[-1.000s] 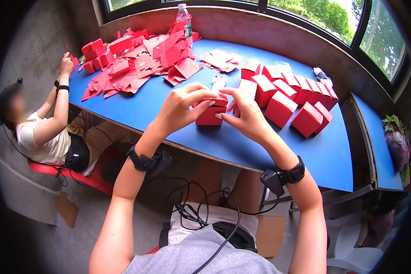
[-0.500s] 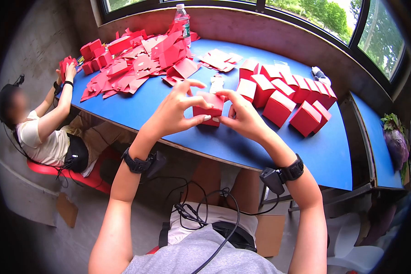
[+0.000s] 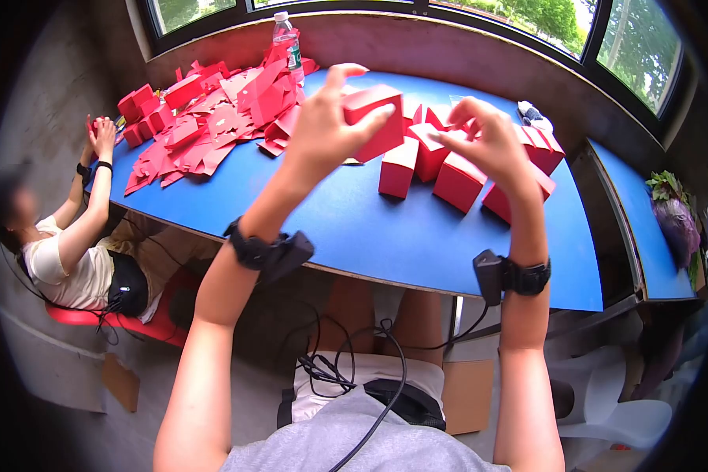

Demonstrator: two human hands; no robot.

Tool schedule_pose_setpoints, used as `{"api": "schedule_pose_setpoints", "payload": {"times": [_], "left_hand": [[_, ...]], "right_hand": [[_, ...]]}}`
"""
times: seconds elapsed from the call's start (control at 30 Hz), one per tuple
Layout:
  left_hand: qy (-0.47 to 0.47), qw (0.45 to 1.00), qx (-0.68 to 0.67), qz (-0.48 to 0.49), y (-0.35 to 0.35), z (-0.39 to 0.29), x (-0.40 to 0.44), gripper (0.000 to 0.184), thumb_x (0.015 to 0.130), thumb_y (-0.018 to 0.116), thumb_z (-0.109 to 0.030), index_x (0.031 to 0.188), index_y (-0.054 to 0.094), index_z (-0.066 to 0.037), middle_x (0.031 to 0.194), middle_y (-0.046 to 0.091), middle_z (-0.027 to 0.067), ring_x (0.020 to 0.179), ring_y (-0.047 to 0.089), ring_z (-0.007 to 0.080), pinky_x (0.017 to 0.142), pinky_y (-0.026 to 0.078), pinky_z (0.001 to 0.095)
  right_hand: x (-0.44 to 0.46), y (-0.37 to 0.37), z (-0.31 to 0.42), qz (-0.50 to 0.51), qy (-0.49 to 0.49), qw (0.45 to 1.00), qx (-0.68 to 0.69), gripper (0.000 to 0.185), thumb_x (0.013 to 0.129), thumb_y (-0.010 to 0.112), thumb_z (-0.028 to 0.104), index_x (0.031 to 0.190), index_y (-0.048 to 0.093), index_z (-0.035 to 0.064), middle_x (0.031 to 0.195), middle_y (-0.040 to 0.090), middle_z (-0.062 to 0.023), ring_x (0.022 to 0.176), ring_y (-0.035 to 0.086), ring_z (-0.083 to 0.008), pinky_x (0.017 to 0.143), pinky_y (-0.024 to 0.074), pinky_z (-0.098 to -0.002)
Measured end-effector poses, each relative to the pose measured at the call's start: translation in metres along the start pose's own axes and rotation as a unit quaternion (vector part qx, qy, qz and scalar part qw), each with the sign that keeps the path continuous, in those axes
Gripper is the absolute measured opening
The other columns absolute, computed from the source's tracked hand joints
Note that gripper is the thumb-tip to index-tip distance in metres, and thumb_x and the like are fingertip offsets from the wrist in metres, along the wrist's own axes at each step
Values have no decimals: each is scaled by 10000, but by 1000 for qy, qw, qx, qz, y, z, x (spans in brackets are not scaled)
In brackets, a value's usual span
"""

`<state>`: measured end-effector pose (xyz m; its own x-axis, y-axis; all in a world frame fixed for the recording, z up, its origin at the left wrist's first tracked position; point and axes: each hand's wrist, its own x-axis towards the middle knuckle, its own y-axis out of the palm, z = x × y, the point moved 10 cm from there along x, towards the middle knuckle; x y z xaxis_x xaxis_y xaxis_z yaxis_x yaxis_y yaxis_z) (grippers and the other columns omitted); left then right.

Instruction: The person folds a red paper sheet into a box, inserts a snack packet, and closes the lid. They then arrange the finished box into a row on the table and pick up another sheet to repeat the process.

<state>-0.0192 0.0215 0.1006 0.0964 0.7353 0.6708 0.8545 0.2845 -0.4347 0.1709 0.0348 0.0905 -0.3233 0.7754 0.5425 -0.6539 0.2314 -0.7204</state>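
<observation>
A folded red paper box [image 3: 379,140] is raised above the blue table, gripped between the thumb and fingers of my left hand [image 3: 328,118]. My right hand [image 3: 492,145] hovers over the group of finished-looking red boxes [image 3: 458,183], its curved fingers apart from the thumb and nothing visible between them. One upright red box [image 3: 398,167] stands just below the held one. Part of the group is hidden behind my right hand and forearm.
Flat and partly folded red paper pieces [image 3: 204,130] are heaped on the blue table [image 3: 322,212] at left. Behind them stands a water bottle [image 3: 286,43]. A co-worker [image 3: 59,244] sits at the left end, hands on red paper. Black cables [image 3: 346,370] hang across my lap.
My left hand has lifted the box up and away from the table's front edge. My right hand has let go of it and moved right, over the other boxes.
</observation>
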Motion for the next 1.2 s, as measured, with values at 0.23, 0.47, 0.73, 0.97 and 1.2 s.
{"api": "schedule_pose_setpoints", "payload": {"times": [0.23,0.47,0.73,0.97,1.2], "left_hand": [[44,978,202,-3,69,-5,-8,654,705,733,-299,1205,418,-20,1063,462,253,723,619,370,648,529,412],[37,987,151,40,72,7,-13,772,619,798,-238,1224,353,-55,1106,432,249,876,601,401,763,512,434],[33,985,160,51,71,8,-14,683,701,734,-304,1230,383,-52,1083,495,226,907,599,375,765,504,424],[71,997,28,33,62,-27,21,567,769,712,-327,1163,494,18,967,650,198,828,672,237,703,542,317],[100,978,-20,181,183,-93,92,551,645,755,-338,1040,633,27,943,671,160,824,660,216,745,517,307]], "right_hand": [[-36,22,-33,159,67,951,-256,579,651,780,324,1073,546,4,1004,620,-176,950,604,-311,783,489,-398],[-35,23,-35,143,91,982,-81,526,643,766,288,1025,555,-7,1009,601,-180,949,592,-315,784,479,-364],[-50,-130,-81,-102,123,968,191,501,685,784,245,1083,588,12,910,650,-101,825,641,-157,741,515,-276],[-112,-171,-228,-182,285,939,59,460,636,790,152,1021,573,24,894,645,-90,782,638,-161,633,519,-270],[-133,-143,-271,-93,365,926,-9,495,587,785,148,1042,627,35,948,652,-125,863,638,-208,764,519,-322]]}}
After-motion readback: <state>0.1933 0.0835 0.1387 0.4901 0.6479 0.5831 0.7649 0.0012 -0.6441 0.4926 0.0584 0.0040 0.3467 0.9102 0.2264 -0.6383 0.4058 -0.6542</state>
